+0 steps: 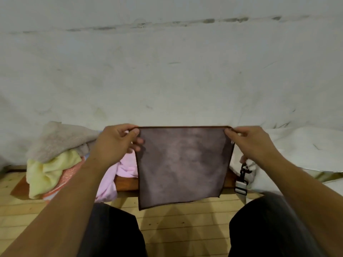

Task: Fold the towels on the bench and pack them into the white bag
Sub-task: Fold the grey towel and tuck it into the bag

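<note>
A brown towel (182, 164) hangs flat in the air in front of the bench (127, 181), stretched between both hands. My left hand (117, 140) pinches its top left corner and my right hand (253, 143) pinches its top right corner. The towel's lower edge drops below the bench's front edge. To the left lies a heap of loose towels: a beige towel (61, 140) on top, a yellow towel (46, 171), an orange patterned towel (68, 173) and a pink towel (118, 169). The white bag (297, 151) lies at the right, its black strap clip (242, 173) hanging down.
A white wall (167, 71) rises straight behind the bench. Wooden floorboards (181, 225) run below, between my two dark-trousered knees. The bag's strap buckle (241, 188) dangles over the bench's front edge.
</note>
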A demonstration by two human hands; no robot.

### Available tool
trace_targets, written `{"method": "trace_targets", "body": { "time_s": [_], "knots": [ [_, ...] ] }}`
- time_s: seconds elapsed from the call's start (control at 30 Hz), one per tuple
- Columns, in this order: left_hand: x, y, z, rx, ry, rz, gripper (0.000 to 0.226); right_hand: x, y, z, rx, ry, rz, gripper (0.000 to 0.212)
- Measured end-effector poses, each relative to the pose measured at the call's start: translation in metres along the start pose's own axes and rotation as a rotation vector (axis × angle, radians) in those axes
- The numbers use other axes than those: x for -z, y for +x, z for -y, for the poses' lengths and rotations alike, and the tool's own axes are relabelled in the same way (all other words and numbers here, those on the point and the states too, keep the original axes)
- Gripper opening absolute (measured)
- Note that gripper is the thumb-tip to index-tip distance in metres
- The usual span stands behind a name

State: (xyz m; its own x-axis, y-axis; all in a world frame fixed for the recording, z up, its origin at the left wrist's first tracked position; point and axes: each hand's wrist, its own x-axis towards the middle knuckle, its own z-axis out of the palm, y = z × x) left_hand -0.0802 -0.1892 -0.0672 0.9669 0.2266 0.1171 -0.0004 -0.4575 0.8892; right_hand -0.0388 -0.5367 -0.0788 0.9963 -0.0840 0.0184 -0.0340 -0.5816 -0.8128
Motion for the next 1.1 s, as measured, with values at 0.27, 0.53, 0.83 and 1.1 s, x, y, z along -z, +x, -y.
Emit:
{"method": "trace_targets", "body": {
  "time_s": [0.27, 0.53, 0.83, 1.1],
  "knots": [
    [0.035, 0.01, -0.04, -0.35, -0.116, -0.283, 0.027, 0.016, 0.017, 0.062, 0.396, 0.356, -0.233, 0.015],
    [0.022, -0.046, 0.038, -0.244, 0.409, -0.081, 0.017, -0.017, -0.032, -0.026, 0.327, -0.031, -0.059, 0.023],
    [0.002, -0.088, 0.103, -0.171, 0.44, 0.278, 0.015, -0.046, -0.063, -0.099, 0.456, -0.316, 0.288, 0.016],
    [-0.009, -0.09, 0.094, -0.111, 0.442, 0.326, 0.014, -0.045, -0.068, -0.091, 0.318, -0.294, 0.402, 0.023]
  ]
}}
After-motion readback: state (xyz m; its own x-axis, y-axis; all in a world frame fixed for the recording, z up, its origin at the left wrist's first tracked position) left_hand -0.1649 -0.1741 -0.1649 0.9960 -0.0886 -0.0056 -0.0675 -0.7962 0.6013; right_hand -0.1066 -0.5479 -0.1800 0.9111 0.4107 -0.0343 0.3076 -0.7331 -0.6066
